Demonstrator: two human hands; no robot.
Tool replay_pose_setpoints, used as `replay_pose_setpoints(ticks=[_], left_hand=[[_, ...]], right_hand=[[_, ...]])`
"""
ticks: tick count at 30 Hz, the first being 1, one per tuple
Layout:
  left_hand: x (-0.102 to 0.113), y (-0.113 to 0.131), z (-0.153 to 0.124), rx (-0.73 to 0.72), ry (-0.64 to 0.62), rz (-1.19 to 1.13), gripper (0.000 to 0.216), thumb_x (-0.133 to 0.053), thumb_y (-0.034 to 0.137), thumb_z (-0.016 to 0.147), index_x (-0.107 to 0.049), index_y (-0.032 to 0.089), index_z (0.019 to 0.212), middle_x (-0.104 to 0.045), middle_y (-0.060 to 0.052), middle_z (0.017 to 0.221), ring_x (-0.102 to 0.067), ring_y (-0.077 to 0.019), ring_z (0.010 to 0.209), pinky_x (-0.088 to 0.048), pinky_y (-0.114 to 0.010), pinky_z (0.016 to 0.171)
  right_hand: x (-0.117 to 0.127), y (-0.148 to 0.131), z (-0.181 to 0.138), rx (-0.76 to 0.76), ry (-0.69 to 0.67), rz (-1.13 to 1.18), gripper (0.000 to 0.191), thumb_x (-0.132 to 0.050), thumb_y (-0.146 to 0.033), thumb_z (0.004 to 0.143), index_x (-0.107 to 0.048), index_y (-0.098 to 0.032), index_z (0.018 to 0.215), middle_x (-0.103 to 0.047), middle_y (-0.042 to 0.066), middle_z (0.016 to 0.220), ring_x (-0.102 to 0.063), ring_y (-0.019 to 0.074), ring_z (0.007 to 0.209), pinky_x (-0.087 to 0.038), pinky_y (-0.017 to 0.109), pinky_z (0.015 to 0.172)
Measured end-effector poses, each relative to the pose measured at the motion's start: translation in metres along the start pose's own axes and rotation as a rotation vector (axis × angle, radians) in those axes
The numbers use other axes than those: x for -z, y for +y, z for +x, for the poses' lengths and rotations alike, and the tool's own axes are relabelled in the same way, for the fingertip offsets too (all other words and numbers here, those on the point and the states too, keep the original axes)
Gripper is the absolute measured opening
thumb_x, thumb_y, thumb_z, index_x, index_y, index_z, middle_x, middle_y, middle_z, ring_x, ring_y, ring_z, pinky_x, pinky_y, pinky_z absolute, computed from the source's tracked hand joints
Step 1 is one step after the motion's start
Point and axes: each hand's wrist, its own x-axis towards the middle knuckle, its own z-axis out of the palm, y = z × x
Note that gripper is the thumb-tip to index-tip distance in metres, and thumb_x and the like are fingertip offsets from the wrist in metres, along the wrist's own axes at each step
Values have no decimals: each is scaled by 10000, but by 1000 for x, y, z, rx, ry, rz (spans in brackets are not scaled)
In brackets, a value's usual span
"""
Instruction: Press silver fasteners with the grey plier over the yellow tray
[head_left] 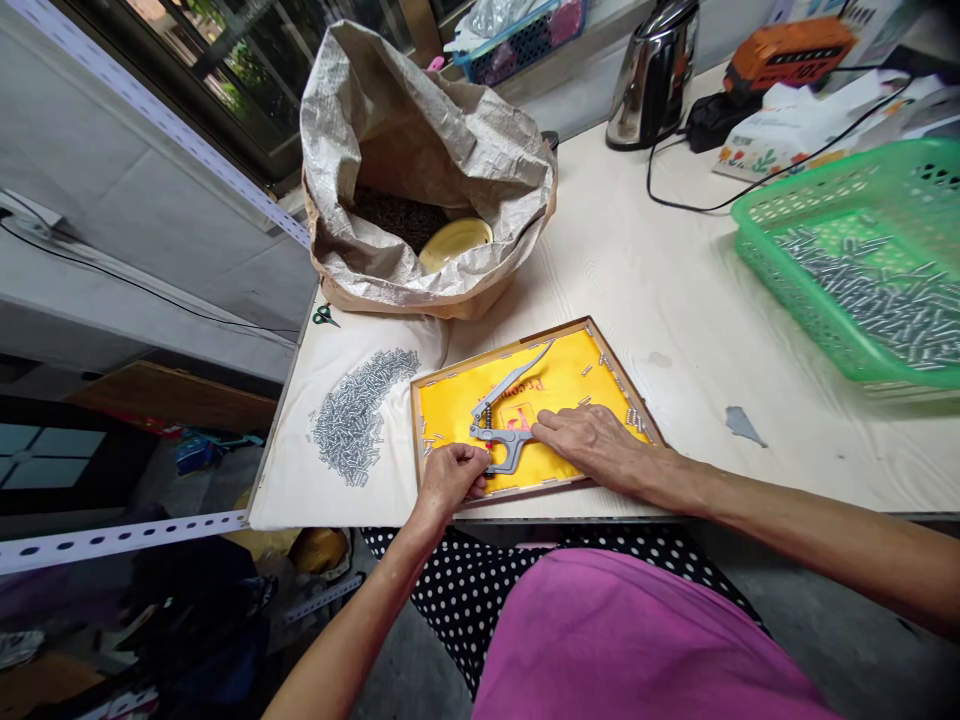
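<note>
In my right hand [589,440] is one arm of grey hand pliers [511,440], which have a C-shaped jaw and a dark spring; the other handle stands raised, so they are spread. My left hand [455,475] is closed in a pinch at the jaw's lower left end. What its fingertips hold is too small or hidden. Beneath both hands lies a shallow wooden-edged tray [427,470] lined with yellow printed cloth [559,355]. Small silvery metal pieces [636,420] lie scattered along its edges.
Left of the tray, a pile of small metal pieces [352,420] rests on white cloth [289,490], near green-handled scissors [325,316]. Behind stands an open woven sack [442,290] holding a yellow dish [456,243]. A green basket [795,305] of metal pieces and a kettle [651,80] are rightward.
</note>
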Motion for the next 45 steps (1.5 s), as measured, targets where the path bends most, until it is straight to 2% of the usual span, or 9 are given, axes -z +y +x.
replay_pose_setpoints(ticks=[8,13,19,24,26,30,33,39,45], left_hand=[[6,5,1,97,-79,77,233,-768,259,756,-615,142,626,-588,21,442,-512,-76,388,-415,-180,455],[6,6,-1,107,-82,82,237,-764,257,751,-610,145,609,-593,19,441,-509,-73,397,-411,-181,475],[4,5,-3,95,-76,78,251,-766,278,737,-603,147,598,-586,22,442,-481,-63,399,-345,-171,456],[6,0,-2,57,-79,162,268,-736,329,770,-607,151,617,-585,15,485,-511,-92,441,-391,-208,499],[5,-5,-5,-89,5,333,239,-694,330,815,-632,152,669,-626,-17,586,-580,-135,538,-458,-252,570],[-5,-8,-11,-674,265,747,197,-673,336,862,-690,181,982,-684,-110,1050,-639,-265,991,-526,-403,869],[-18,0,-2,-961,188,913,471,-699,313,854,-575,187,1290,-570,-145,1380,-510,-328,1261,-451,-501,1054],[-25,29,27,-1024,-80,1095,666,-645,365,889,-395,120,1456,-546,-191,1376,-508,-328,1225,-434,-515,1061],[-30,38,25,-1040,-73,1162,328,-524,387,970,-594,156,1193,-627,-129,1071,-554,-288,1031,-489,-436,901]], right_hand=[[-5,10,1,6,69,62,220,-549,-276,963,-606,-186,1155,-623,148,1190,-571,281,1026,-440,403,803],[3,32,19,-7,105,22,891,-766,-585,741,-441,-145,1444,-339,253,1545,-337,445,1356,-374,563,1000],[4,44,36,52,106,-41,903,-711,-661,721,-489,-87,1381,-582,199,1248,-462,387,1180,-347,535,964],[6,38,33,18,118,-39,770,-722,-622,738,-564,-90,1271,-611,164,1140,-494,329,1032,-351,482,904],[8,34,30,2,79,-40,641,-732,-579,764,-606,-101,1172,-610,157,1118,-495,315,1023,-364,449,882],[11,23,26,-24,49,8,470,-753,-417,816,-607,-88,1119,-587,174,1140,-499,307,1049,-405,411,848],[10,18,24,-16,59,23,452,-746,-361,834,-589,-84,1156,-576,184,1166,-497,303,1068,-423,413,864],[18,20,18,-76,-14,14,634,-813,-409,756,-566,-71,1232,-579,186,1198,-517,311,1059,-442,421,880],[12,19,17,-96,45,-30,284,-660,-290,912,-650,-86,1109,-627,168,1125,-544,286,1055,-430,389,878]])
